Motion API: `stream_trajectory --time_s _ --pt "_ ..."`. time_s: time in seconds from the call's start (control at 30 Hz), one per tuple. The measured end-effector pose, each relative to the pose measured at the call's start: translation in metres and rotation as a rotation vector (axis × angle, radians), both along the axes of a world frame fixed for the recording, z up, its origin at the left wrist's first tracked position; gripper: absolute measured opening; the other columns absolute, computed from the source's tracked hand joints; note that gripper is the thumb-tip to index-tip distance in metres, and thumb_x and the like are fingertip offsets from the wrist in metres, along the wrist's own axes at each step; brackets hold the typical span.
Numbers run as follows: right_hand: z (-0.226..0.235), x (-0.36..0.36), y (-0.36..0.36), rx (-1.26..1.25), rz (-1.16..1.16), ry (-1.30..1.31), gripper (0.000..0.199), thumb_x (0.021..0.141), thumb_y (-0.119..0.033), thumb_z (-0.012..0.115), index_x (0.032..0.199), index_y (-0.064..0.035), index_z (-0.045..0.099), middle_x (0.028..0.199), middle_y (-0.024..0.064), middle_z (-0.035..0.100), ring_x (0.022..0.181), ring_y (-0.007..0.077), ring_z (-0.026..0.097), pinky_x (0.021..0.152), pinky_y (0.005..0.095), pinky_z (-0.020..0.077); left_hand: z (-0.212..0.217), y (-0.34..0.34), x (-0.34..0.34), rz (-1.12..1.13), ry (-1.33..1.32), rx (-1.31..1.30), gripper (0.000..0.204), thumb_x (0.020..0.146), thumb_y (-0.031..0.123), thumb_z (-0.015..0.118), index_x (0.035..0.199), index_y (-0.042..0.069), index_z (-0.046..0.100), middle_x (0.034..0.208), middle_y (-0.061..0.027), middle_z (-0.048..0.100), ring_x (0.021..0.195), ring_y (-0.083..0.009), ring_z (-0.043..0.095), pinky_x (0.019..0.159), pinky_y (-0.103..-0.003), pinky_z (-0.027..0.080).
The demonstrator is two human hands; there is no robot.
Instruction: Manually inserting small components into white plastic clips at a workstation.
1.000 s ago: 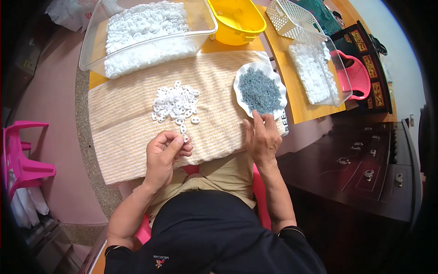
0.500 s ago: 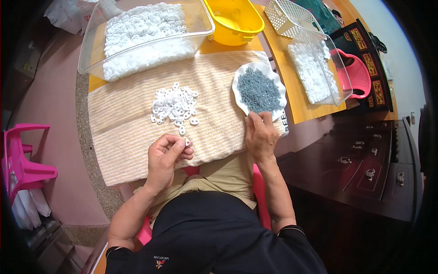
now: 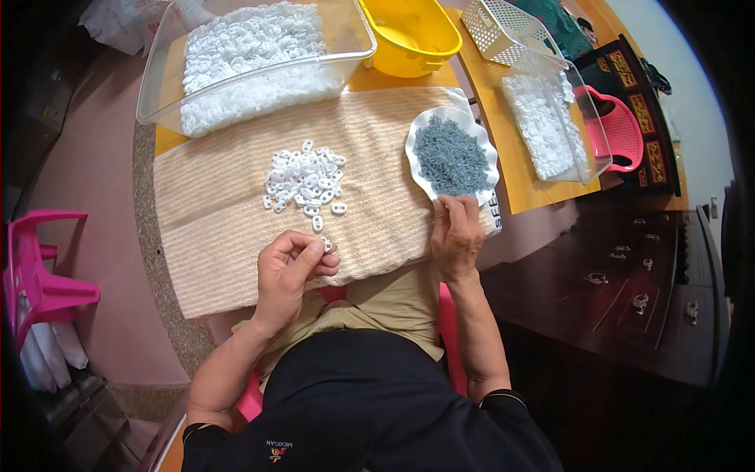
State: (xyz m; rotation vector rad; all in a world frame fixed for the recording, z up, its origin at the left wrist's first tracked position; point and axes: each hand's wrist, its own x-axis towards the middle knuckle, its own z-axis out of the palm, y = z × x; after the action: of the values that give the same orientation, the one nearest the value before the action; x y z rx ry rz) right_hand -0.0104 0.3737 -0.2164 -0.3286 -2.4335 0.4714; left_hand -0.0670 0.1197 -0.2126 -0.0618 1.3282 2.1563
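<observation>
My left hand (image 3: 289, 271) pinches a small white oval plastic piece (image 3: 327, 245) between thumb and fingers, above the near edge of the striped cloth. Just beyond it lies a single white two-hole piece (image 3: 317, 223), and farther on a loose heap of the same white pieces (image 3: 305, 177). At the right, a white wavy-rimmed plate (image 3: 415, 167) holds a pile of small grey-blue screw-like parts (image 3: 452, 153). My right hand (image 3: 458, 236) is at the plate's near rim, fingers bent down and drawn together. What its fingertips hold, if anything, is hidden.
The beige striped cloth (image 3: 212, 228) covers the work surface. Behind it stand a clear bin (image 3: 149, 94) of white pieces and a yellow tub (image 3: 409, 47). Right of these are a white perforated basket (image 3: 487, 35) and another clear bin (image 3: 586, 149). A pink stool (image 3: 55, 275) stands left.
The whole view has shifted slightly. My left hand keeps its pinch on the white piece, and my right hand's fingers have shifted a little at the plate's near rim.
</observation>
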Motion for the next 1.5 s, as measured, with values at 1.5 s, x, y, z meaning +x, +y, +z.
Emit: stream_trajectory --time_s 1.5 --pt "0.0 -0.006 -0.072 -1.419 0.337 -0.332 0.017 0.092 -0.015 0.064 0.095 0.0018 0.063 0.068 0.0011 0.058 0.052 0.0067 0.051 0.049 0.021 0.0456 0.001 0.001 -0.001 -0.079 -0.132 0.044 0.019 0.089 0.001 0.062 0.107 -0.004 0.058 0.09 -0.0094 0.066 0.079 -0.0128 0.066 0.071 -0.025 0.058"
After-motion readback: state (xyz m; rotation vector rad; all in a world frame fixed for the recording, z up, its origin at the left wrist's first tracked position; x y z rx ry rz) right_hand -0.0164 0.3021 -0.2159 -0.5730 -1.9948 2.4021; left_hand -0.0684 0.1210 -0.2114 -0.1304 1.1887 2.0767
